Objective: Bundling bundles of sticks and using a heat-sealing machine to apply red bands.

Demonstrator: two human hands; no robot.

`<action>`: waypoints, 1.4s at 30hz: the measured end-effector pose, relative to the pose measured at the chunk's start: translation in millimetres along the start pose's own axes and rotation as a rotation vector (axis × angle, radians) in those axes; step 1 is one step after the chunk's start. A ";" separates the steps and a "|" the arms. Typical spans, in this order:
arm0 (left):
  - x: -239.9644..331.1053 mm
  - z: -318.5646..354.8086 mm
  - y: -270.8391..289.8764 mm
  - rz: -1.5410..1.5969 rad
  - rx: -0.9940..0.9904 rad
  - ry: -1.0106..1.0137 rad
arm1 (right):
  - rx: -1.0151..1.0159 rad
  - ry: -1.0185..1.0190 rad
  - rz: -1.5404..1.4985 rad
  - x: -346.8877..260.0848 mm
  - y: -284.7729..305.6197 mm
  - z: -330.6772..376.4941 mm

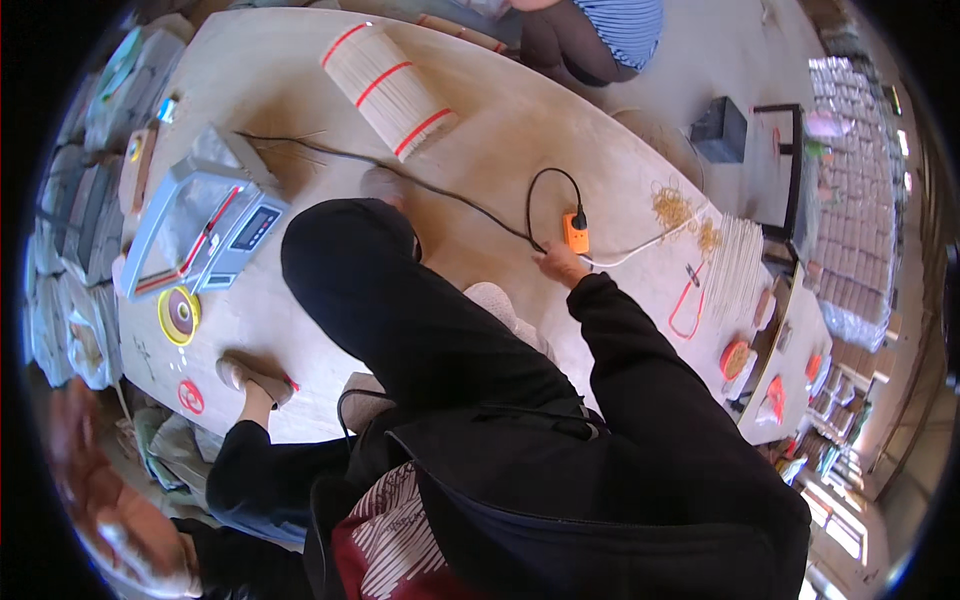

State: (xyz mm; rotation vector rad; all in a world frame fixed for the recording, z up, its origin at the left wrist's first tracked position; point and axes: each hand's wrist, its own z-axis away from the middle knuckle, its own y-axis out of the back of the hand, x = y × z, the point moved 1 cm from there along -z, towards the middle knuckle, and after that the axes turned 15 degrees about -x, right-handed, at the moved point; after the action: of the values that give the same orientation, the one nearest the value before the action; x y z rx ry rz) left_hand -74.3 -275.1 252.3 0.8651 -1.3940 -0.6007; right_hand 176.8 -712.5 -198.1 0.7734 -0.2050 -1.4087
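My right hand (562, 266) reaches down to the floor, its fingers closed on a black power cord (470, 200). Just beyond it, a black plug (578, 220) sits in an orange socket block (576, 236), from which a white cable (640, 248) runs right. The black cord leads left toward a grey electronic scale (215, 225) with a display. Off to the far left, my left hand (125, 515) is raised and holds nothing; its fingers are apart and smeared by motion. A bundle of thin pale sticks (385, 85) with red bands lies ahead.
A yellow-rimmed roll of tape (179, 315) and a red ring (190, 397) lie by the scale. Rubber bands (672, 208), loose sticks (735, 265) and red-handled pliers (688, 305) are at right. Another person (600, 40) sits at the top. Stacked packs (850, 190) line the right.
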 end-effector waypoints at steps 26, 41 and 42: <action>-49.3 -113.0 -135.8 0.550 -0.170 0.530 | 0.473 -0.252 -0.313 106.1 41.7 -78.6; -20.5 -106.9 -144.0 0.517 -0.167 0.583 | 0.206 -0.247 -0.054 91.9 32.6 -63.5; -20.2 -107.2 -146.1 0.524 -0.168 0.579 | 0.214 -0.255 -0.053 96.1 30.0 -63.4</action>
State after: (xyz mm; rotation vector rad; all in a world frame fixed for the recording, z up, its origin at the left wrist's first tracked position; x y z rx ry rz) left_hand 47.4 -324.8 126.1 0.4514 -0.9602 -0.0460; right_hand 254.9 -780.1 -257.2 0.7756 -0.5435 -1.5515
